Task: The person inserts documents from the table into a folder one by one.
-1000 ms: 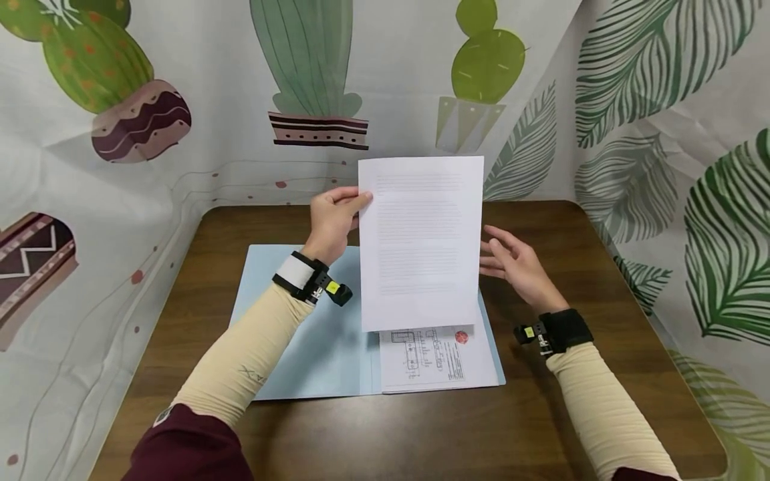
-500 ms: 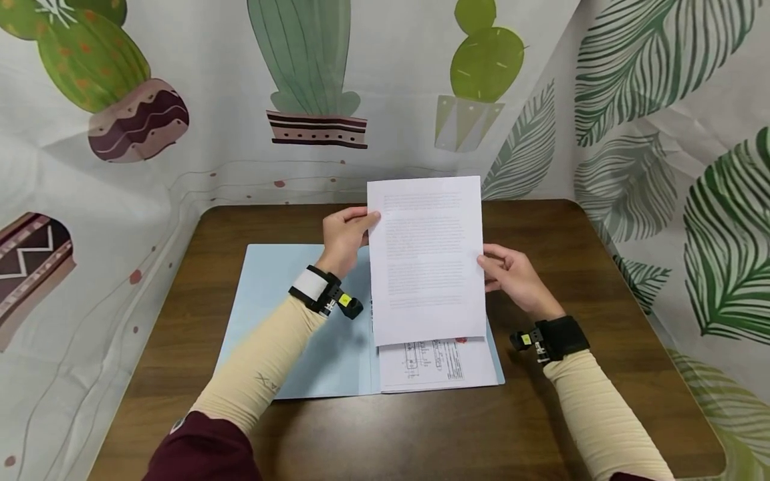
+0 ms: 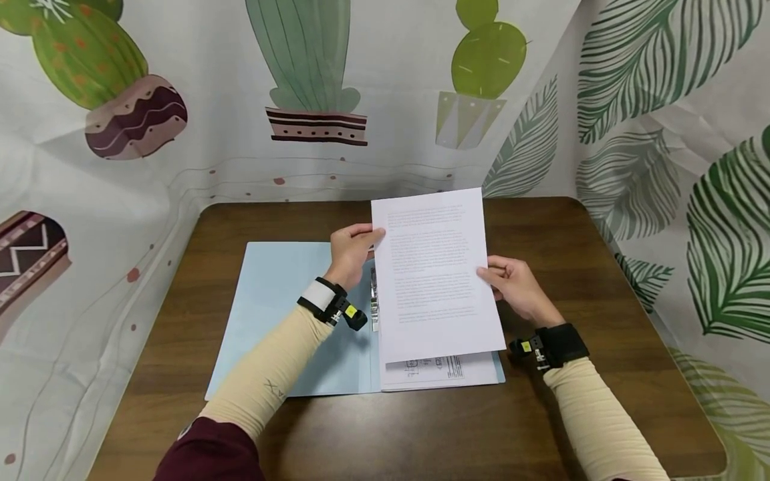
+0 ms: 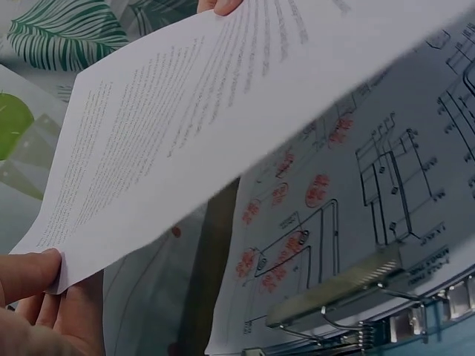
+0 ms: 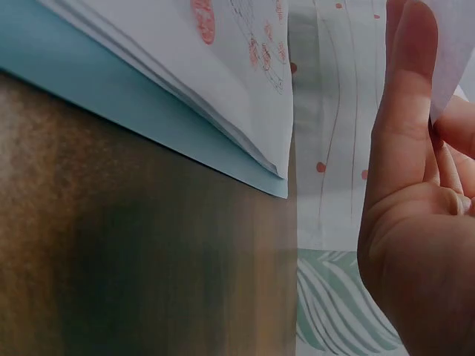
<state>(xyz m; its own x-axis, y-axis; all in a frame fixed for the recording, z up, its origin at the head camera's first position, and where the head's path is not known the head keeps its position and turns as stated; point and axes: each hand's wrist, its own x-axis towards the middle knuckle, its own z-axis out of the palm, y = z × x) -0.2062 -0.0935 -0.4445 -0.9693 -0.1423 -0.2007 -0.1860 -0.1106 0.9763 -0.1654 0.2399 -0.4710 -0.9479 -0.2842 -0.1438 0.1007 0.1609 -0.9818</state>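
A printed sheet of paper (image 3: pixel 433 287) is held up, slightly tilted, above an open light-blue folder (image 3: pixel 289 347). My left hand (image 3: pixel 351 254) pinches its left edge near the top, thumb in front. On the opposite edge my right hand (image 3: pixel 517 284) pinches it between thumb and fingers. In the folder's right half lies a stack of drawing pages (image 3: pixel 421 381) with red stamps, mostly hidden by the sheet in the head view. The left wrist view shows a metal binder clip bar (image 4: pixel 334 289) along the pages' edge, its wire parts beside it.
The folder rests on a brown wooden table (image 3: pixel 421 441) with rounded corners. Behind and to the right hangs a white curtain (image 3: pixel 403 80) printed with cacti and leaves. Both wrists wear black camera straps.
The sheet has come down toward the folder and turned slightly. The right hand, apart from the sheet a second ago, has taken hold of its right edge. The left hand has moved down and right.
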